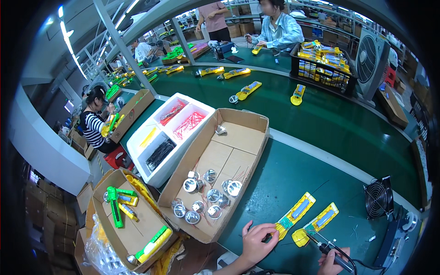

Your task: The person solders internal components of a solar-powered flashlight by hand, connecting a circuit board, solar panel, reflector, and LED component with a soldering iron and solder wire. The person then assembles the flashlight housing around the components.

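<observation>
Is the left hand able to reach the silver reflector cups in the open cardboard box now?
Probably yes: the left hand rests beside the open box, and the reflector cups lie uncovered near its front wall.

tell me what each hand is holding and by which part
The right hand grips a soldering iron by its dark handle. The left hand pins the left yellow housing at its near end, pressing rather than lifting.
</observation>
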Available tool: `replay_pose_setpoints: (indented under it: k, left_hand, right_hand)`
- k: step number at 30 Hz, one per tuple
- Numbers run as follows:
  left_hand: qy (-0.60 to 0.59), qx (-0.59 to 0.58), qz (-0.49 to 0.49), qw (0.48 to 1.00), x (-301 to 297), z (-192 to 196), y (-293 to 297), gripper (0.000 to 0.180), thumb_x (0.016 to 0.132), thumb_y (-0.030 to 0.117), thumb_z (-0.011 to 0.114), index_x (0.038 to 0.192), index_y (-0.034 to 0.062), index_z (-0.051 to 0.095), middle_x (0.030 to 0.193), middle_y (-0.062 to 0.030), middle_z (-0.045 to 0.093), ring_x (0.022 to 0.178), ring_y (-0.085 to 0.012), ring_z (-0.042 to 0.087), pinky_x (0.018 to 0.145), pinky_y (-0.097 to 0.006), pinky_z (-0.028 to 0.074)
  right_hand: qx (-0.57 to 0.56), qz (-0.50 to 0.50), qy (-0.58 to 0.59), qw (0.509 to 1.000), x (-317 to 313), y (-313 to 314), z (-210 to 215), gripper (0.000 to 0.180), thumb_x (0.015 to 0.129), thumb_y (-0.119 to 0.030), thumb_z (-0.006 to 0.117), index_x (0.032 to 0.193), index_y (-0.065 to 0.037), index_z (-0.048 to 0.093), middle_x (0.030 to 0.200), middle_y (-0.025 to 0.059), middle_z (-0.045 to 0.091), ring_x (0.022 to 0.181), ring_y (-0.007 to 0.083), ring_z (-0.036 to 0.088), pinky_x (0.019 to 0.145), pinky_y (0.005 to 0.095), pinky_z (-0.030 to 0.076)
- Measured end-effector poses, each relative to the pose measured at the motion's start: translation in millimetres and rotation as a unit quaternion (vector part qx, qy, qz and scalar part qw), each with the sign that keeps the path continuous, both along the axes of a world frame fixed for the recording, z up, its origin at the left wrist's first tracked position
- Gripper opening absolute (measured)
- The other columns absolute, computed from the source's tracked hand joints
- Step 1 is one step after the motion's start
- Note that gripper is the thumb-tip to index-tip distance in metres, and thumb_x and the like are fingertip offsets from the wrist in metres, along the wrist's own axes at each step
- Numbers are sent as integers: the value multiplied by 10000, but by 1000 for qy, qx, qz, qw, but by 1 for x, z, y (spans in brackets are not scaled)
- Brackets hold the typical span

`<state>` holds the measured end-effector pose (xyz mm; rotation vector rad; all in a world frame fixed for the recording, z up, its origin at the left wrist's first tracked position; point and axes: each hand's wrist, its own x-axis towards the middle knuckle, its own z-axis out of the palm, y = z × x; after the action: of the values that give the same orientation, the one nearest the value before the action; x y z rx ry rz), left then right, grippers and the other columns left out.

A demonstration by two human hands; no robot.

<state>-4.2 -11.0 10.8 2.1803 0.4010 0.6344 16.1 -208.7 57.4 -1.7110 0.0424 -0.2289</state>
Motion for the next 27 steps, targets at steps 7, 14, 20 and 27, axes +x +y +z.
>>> replay_pose_setpoints:
  k: [7, 14, 20, 27]
  left_hand:
    - [159, 86, -89, 979, 25, 45, 0, 462, 707, 274, 644, 1063, 22, 491, 1036, -121, 525, 923, -280, 527, 833, -375, 386]
    - [313, 189, -151, 919, 55, 51, -17, 561, 687, 238, 625, 1119, -42, 401, 990, -185, 507, 911, -313, 531, 730, -381, 466]
    - [337, 217, -145, 904, 96, 63, 2, 478, 665, 224, 634, 1023, -28, 442, 876, -202, 563, 807, -338, 569, 702, -400, 470]
    - [200, 276, -102, 935, 238, 58, 34, 360, 619, 175, 648, 866, -18, 471, 808, -186, 570, 759, -334, 572, 660, -407, 474]
  right_hand:
    - [16, -57, -56, 997, 11, -36, 0, 165, 804, -123, 548, 787, 17, 462, 547, 72, 519, 437, 108, 473, 413, 221, 388]
    - [103, -120, -22, 987, 19, -55, -25, 194, 779, -114, 540, 810, -26, 369, 600, 56, 462, 396, 75, 445, 356, 163, 357]
    - [111, -96, -21, 989, 21, -60, -6, 213, 803, -179, 583, 812, -4, 463, 575, 78, 529, 457, 107, 491, 421, 204, 401]
    - [87, -129, -22, 988, 27, -66, -13, 214, 810, -173, 566, 815, 4, 445, 571, 87, 521, 451, 113, 488, 415, 210, 398]
